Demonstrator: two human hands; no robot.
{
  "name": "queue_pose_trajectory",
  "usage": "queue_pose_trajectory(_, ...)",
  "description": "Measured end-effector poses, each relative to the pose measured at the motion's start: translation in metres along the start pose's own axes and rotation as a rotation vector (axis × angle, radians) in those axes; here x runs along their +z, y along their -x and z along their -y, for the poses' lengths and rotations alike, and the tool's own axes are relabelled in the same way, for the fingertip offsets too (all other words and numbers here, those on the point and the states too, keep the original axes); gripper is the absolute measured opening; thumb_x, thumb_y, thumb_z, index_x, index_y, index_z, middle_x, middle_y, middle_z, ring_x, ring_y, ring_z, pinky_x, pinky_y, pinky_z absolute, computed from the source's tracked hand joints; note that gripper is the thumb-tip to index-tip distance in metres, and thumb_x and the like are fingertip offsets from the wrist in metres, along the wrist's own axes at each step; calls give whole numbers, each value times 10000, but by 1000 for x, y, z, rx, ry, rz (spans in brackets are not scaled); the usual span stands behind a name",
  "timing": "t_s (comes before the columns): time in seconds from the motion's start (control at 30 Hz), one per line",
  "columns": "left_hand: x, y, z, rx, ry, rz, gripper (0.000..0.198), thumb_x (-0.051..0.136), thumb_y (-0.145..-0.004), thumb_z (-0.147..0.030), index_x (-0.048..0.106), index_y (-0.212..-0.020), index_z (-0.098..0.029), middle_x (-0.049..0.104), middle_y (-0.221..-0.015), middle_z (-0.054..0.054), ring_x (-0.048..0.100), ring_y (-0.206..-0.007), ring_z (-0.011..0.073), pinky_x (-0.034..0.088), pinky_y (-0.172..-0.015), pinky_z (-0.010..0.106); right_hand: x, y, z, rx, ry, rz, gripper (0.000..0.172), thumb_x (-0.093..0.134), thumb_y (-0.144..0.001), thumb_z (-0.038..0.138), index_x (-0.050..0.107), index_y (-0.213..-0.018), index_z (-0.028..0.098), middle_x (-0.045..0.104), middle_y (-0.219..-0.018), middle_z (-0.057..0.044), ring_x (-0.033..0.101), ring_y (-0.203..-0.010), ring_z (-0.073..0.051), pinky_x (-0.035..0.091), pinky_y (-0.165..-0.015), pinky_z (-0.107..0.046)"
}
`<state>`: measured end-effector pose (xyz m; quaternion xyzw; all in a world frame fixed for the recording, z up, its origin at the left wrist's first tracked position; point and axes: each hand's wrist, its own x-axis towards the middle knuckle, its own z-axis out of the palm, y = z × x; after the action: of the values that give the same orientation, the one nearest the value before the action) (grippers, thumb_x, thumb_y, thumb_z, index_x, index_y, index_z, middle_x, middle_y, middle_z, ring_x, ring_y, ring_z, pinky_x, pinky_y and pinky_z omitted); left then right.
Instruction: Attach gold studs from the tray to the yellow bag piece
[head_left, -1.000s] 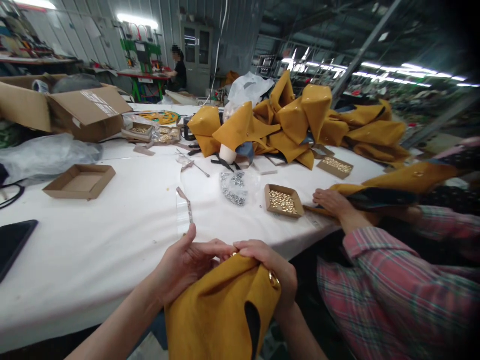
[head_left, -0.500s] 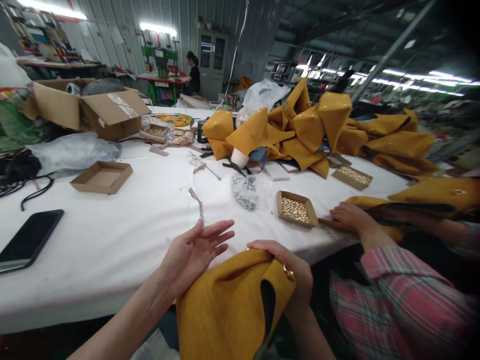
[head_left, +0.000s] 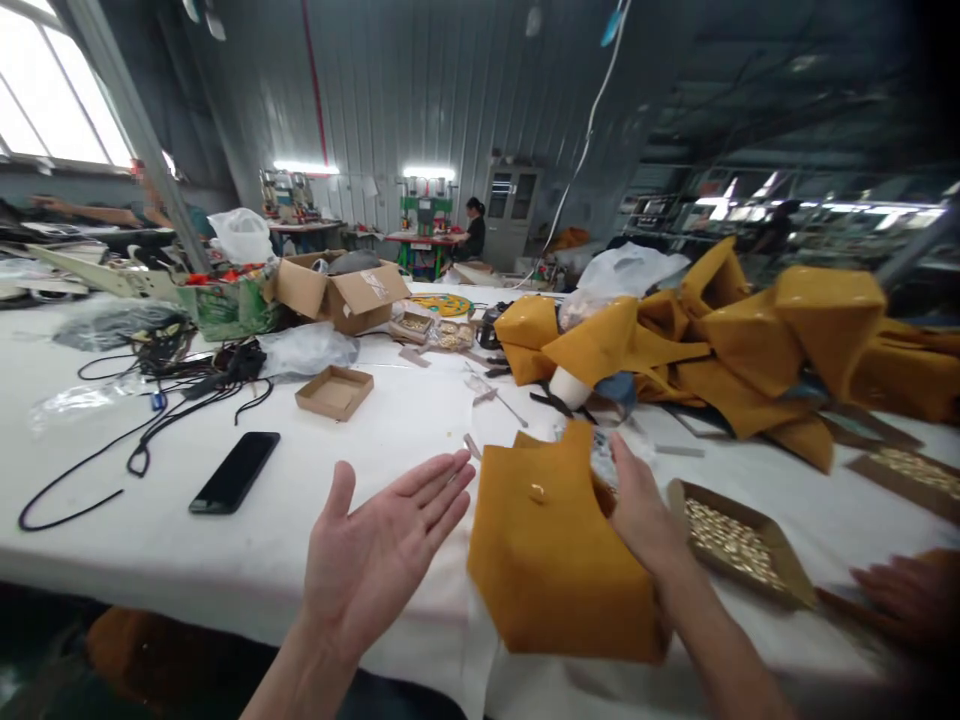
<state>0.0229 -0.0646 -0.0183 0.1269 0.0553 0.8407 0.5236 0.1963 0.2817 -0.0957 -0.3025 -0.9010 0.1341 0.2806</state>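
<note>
A mustard-yellow bag piece (head_left: 559, 550) with a gold stud on its face is held up over the near edge of the white table (head_left: 315, 480). My right hand (head_left: 637, 500) grips its right side from behind, thumb and fingers closed on the fabric. Just left of the bag, my left hand (head_left: 379, 545) is raised palm up with its fingers stretched out, and it holds nothing. A cardboard tray of gold studs (head_left: 731, 540) lies right of my right hand.
A heap of yellow bag pieces (head_left: 720, 345) covers the far right. A black phone (head_left: 235, 471), black cables (head_left: 150, 400), an empty cardboard tray (head_left: 334, 391) and an open carton (head_left: 341, 290) lie left. Another person's hand (head_left: 904, 595) rests at the right edge.
My right hand has lifted the yellow bag piece from my lap up over the table edge. The left hand let go and opened, palm up. The view swung left.
</note>
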Motion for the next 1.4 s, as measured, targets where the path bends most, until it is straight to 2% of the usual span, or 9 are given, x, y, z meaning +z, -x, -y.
queue_pose_trajectory(0.07, 1, -1, 0, -4, 9, 7, 1183, 120, -1131, -836, 144, -1782, 152, 313, -1870, 364, 280, -1786, 441, 205, -1511, 526, -21, -6, 29, -160, -85, -53, 717, 651, -994, 340, 565, -1695, 216, 619, -1699, -183, 619, -1563, -386, 512, -1322, -579)
queue_pose_trajectory(0.17, 0, -4, 3, -21, 32, 37, 1203, 139, -1123, -864, 223, -1776, 142, 321, -1872, 352, 278, -1791, 428, 199, -1514, 523, -55, -14, 72, -327, -187, 26, 410, 579, -1010, 171, 776, -1353, 278, 772, -1478, -76, 732, -1378, -298, 567, -1258, -496)
queue_pose_trajectory(0.33, -1, -7, 14, -73, 38, 38, 1213, 198, -1118, -894, 374, -1744, 130, 358, -1872, 316, 250, -1808, 397, 157, -1523, 500, -91, -10, 125, -503, -173, -53, 525, 523, -972, 24, 798, -1342, 276, 798, -1405, -68, 744, -1318, -285, 574, -1198, -491)
queue_pose_trajectory(0.47, -1, -9, 25, -77, 35, 45, 1212, 301, -1107, -920, 390, -1755, 101, 376, -1882, 265, 198, -1827, 375, 119, -1530, 494, -108, -1, 150, -644, -329, 191, 472, 513, -977, 24, 820, -1220, 287, 863, -1205, -3, 803, -1120, -210, 610, -1128, -420)
queue_pose_trajectory(0.6, 3, -14, 34, -59, 4, 87, 1189, 240, -1110, -919, 423, -1760, 60, 388, -1891, 225, 175, -1833, 364, 153, -1526, 479, -109, 2, 161, -555, -283, 116, 303, 586, -1069, 194, 809, -1265, 260, 885, -1212, -35, 833, -1085, -253, 587, -1213, -530)
queue_pose_trajectory(0.77, 14, -20, 46, -99, -32, 96, 1181, 258, -1077, -961, 505, -1752, -24, 467, -1859, 188, 119, -1841, 365, 56, -1527, 461, -92, 11, 176, -731, -78, -194, 222, 702, -1056, 106, 793, -1239, 194, 868, -1150, -75, 825, -1006, -258, 641, -994, -501)
queue_pose_trajectory(0.87, 21, -23, 53, -109, -86, 113, 1181, 242, -1058, -981, 537, -1746, -67, 500, -1839, 175, 68, -1846, 373, -40, -1519, 493, -81, 17, 183, -791, -158, -205, 200, 712, -1031, 47, 780, -1191, 143, 855, -1063, -80, 825, -925, -232, 674, -863, -439)
queue_pose_trajectory(1.1, 23, -26, 59, -119, -46, 189, 1188, 270, -1036, -1002, 519, -1766, -98, 445, -1880, 134, -35, -1849, 365, -181, -1484, 483, -78, 19, 179, -736, -256, -314, 278, 746, -988, -6, 782, -1218, 145, 869, -1072, -83, 847, -966, -241, 741, -916, -426)
queue_pose_trajectory(1.4, 16, -22, 69, -113, -250, 138, 1121, 335, -988, -1047, 586, -1746, -261, 374, -1919, 16, -97, -1845, 319, -25, -1524, 490, -90, 15, 176, -821, -87, -282, 175, 728, -1050, 37, 750, -1198, 130, 872, -1062, -99, 867, -929, -264, 756, -850, -444)
